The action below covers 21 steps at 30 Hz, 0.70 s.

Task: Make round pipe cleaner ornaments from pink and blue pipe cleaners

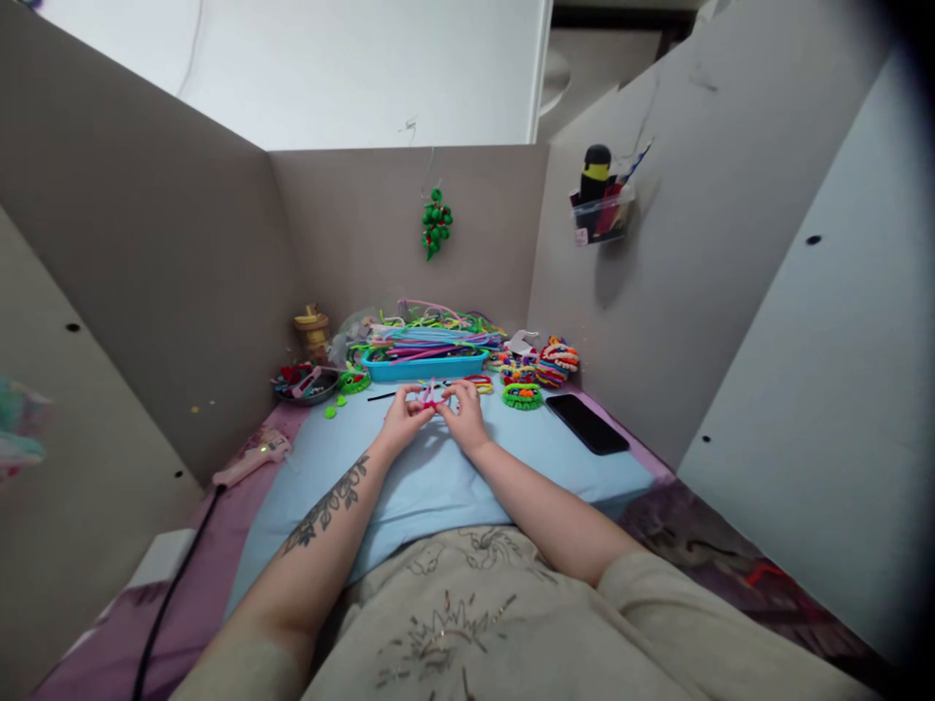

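Both my hands meet over a light blue mat (511, 458) in front of me. My left hand (404, 419) and my right hand (463, 409) are closed, pinching a pink pipe cleaner (432, 394) between their fingertips. Just beyond them stands a blue tray (424, 367) heaped with pipe cleaners of many colours (430, 336). A green fuzzy ring (522, 396) lies to the right of my right hand.
A black phone (586, 423) lies on the mat's right side. A pink glue gun (252, 460) with a black cord rests at the left. A dish of small parts (311, 385), coiled colourful pieces (559, 358) and cardboard walls surround the space. A green ornament (436, 224) hangs on the back wall.
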Motion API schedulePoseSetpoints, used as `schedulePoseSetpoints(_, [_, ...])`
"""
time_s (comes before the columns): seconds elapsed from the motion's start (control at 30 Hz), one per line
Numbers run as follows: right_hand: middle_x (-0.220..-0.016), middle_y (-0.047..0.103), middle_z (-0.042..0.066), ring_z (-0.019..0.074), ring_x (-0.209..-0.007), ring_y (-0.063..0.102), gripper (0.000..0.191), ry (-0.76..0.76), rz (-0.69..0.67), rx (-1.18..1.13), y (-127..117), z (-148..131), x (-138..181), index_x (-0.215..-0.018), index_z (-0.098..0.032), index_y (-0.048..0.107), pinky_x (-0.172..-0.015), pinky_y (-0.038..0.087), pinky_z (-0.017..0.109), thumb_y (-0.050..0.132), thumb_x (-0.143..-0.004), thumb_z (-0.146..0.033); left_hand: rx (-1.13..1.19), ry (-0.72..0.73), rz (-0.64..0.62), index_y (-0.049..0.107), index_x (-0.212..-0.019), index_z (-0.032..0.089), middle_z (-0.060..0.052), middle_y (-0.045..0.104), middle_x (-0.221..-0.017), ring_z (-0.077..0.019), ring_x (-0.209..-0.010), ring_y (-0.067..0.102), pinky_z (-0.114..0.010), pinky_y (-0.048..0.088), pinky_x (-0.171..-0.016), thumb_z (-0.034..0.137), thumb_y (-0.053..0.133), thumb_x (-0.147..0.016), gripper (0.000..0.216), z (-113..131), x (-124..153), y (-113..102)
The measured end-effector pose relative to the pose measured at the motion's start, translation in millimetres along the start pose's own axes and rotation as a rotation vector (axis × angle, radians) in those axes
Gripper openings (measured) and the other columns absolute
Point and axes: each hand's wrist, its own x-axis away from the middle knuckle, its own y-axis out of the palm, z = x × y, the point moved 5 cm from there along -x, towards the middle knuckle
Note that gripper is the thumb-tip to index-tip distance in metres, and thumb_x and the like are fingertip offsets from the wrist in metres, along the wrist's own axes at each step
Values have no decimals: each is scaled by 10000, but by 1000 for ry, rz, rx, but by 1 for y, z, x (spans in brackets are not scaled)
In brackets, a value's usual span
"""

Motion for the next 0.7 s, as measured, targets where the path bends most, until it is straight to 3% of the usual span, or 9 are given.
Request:
schedulePoseSetpoints(0.33, [-1057,510,62,224,-1006,465,88,-135,-2,173,-5,-15,2,-755,-244,693,-933,351,385,608,-747,-223,149,-124,-30,415,-1021,178,55,590,-592,-103,-543,575,-214,401,-563,318,740,-591,557,-6,0,3])
schedulePoseSetpoints(0.7, [-1148,492,74,267,-1056,423,61,-74,-67,291,-1,-4,3,-727,-244,712,-920,345,412,656,-704,-242,-7,-6,-53,423,-1006,179,71,532,-583,-71,-484,495,-178,346,-488,310,714,-622,500,-8,-1,2])
